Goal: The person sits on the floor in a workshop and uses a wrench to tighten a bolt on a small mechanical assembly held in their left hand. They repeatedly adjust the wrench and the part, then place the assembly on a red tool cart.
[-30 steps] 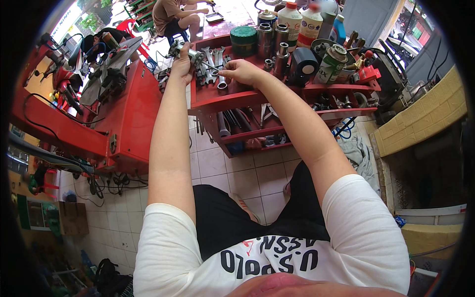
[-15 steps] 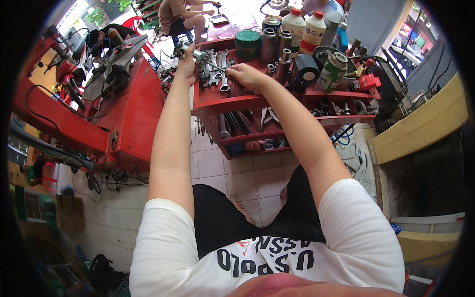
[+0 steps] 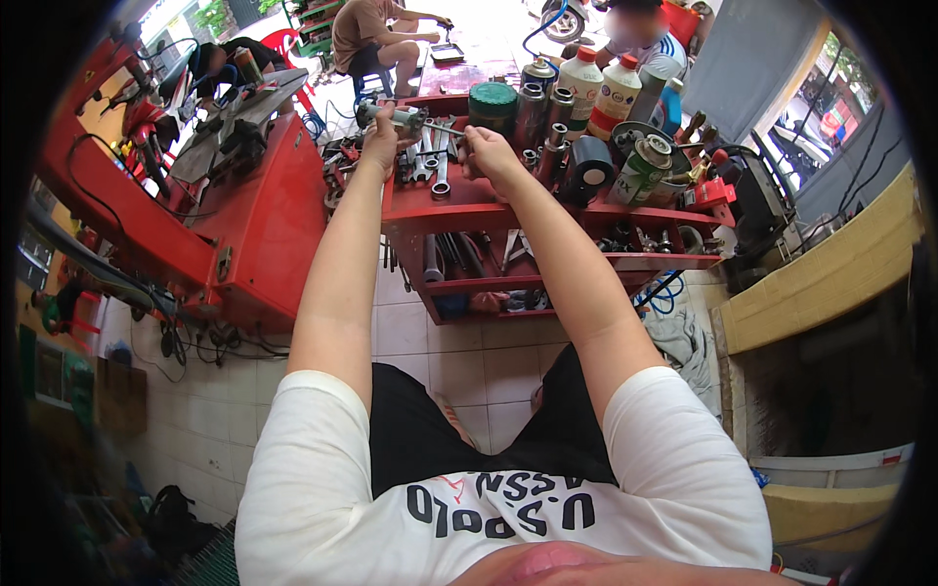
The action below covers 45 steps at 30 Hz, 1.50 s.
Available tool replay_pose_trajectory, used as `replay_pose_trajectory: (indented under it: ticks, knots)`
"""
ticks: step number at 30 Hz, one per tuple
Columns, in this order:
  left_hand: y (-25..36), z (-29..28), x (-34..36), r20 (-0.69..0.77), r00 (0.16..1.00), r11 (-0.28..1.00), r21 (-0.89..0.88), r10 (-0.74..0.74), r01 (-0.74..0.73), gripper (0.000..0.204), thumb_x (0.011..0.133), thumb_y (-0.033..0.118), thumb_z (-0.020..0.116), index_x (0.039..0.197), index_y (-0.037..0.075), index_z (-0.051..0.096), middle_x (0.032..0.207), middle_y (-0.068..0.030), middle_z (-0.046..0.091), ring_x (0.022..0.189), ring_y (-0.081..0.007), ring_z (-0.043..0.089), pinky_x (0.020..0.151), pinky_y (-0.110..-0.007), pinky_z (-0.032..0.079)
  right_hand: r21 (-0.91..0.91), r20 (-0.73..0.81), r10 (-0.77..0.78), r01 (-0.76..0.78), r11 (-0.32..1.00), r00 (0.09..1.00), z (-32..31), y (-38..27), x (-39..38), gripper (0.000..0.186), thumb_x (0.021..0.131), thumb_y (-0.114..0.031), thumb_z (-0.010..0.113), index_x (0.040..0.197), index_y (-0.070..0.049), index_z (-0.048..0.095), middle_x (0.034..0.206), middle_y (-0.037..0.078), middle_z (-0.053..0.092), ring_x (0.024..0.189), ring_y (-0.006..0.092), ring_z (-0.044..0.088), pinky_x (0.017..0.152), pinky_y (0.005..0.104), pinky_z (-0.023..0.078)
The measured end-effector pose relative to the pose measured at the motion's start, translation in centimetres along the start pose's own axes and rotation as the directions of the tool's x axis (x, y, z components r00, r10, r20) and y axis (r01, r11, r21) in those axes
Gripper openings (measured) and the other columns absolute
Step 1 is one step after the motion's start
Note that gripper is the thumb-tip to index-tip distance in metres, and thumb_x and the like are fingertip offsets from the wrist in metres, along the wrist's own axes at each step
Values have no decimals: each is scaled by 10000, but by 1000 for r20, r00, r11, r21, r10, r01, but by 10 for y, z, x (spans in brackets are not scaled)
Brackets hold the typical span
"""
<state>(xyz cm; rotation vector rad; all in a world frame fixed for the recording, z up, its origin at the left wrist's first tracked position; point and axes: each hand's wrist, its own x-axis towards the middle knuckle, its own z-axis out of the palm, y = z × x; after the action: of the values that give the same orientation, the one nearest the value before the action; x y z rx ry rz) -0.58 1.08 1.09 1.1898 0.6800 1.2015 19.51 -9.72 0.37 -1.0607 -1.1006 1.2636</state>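
Note:
Above the left end of a red tool cart, my left hand (image 3: 382,144) is closed around a grey metal part (image 3: 409,118) with a roughly cylindrical body. Its exact kind is too small to make out. To its right, my right hand (image 3: 489,156) grips a thin metal rod (image 3: 446,129), whose far end reaches the part's right side. My fingers hide the rod's near end. Below and between the hands, several wrenches (image 3: 441,174) lie on the cart's top tray (image 3: 469,207).
Behind my right hand stand a green-lidded jar (image 3: 492,103), steel sockets (image 3: 531,107), bottles (image 3: 615,93) and a spray can (image 3: 646,166). A red machine (image 3: 259,220) rises on the left. One person (image 3: 363,39) sits beyond the cart; another (image 3: 653,49) is at the back right.
My view has shifted slightly, so the cart appears lower. The rod now lies more level, and the metal part has turned a little in my left hand. Both hands keep their hold.

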Motion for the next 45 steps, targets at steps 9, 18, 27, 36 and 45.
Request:
replay_pose_trajectory:
  ticks: [9,18,27,36,45]
  knots:
    - [-28,7,7,50,995,887,451,85,-99,894,839,836,355,1224,54,554,953,-110,607,872,-199,662,838,-353,515,375,7,-2,-1,927,1000,-25,-1,9,328,1046,-379,476,1077,-65,568,889,74,686,573,138,565,567,331,486]
    - [-2,56,-24,160,980,217,967,-115,-132,653,778,540,760,1205,90,553,925,-116,616,897,-249,639,811,-372,516,336,-244,-216,291,896,945,-9,-47,12,237,1036,-314,500,1019,-81,542,708,45,609,524,194,567,526,356,503]
    - [4,35,-35,454,874,197,853,176,-483,368,766,372,765,889,36,681,911,-178,680,897,-333,657,813,-428,518,-823,92,-471,333,459,877,62,-230,21,394,995,-344,552,963,27,681,661,132,655,545,213,623,526,387,503]
    - [-3,32,-36,442,856,-16,890,267,-455,280,752,212,733,999,96,673,1029,-95,658,1068,-297,588,943,-450,455,-953,147,-267,209,221,952,24,-191,35,424,976,-375,562,936,23,701,687,110,702,590,204,697,652,341,569]
    - [-1,39,-34,354,934,-3,935,55,-354,312,821,170,663,1132,147,676,1175,-137,656,1205,-309,551,1053,-467,392,-991,2,-102,15,131,995,-1,-144,54,414,982,-335,581,923,61,686,753,127,726,621,210,712,614,348,575]
